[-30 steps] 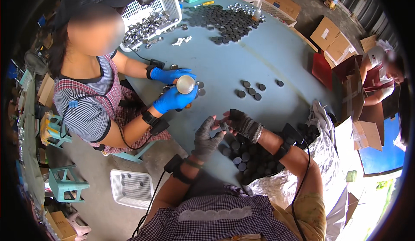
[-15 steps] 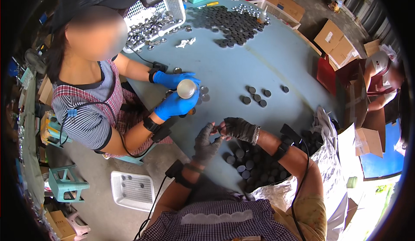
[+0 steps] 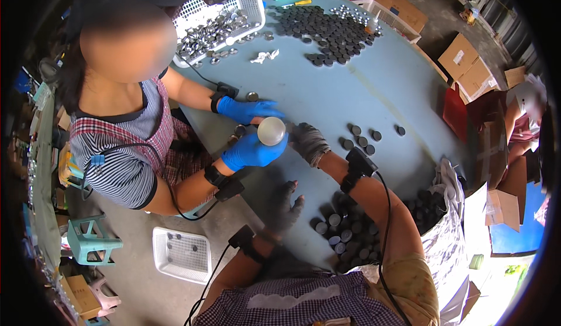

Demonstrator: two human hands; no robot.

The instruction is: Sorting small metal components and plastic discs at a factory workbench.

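Observation:
My left hand (image 3: 283,210), in a dark fingertip-less glove, is above the near table edge, thumb and fingers apart, with nothing in it. My right hand (image 3: 308,143), in a similar glove, reaches forward beside a co-worker's blue-gloved hands (image 3: 257,150). Its fingers point down, curled together at a few dark round discs (image 3: 290,128); what they pinch, if anything, is hidden. The co-worker holds a pale round-topped object (image 3: 271,131). To the right of my left hand lies a heap of black round caps (image 3: 356,232).
Several loose black caps (image 3: 362,140) lie right of my right hand. Farther back are a dark spread of caps (image 3: 327,30) and a white basket (image 3: 251,10) of shiny metal pieces. A silvery sack (image 3: 441,226) borders the heap. Another person (image 3: 523,112) works at far right.
My hands have parted. The right moved forward and left to the discs by the co-worker; the left dropped back slightly and opened. The whole view shifted a little.

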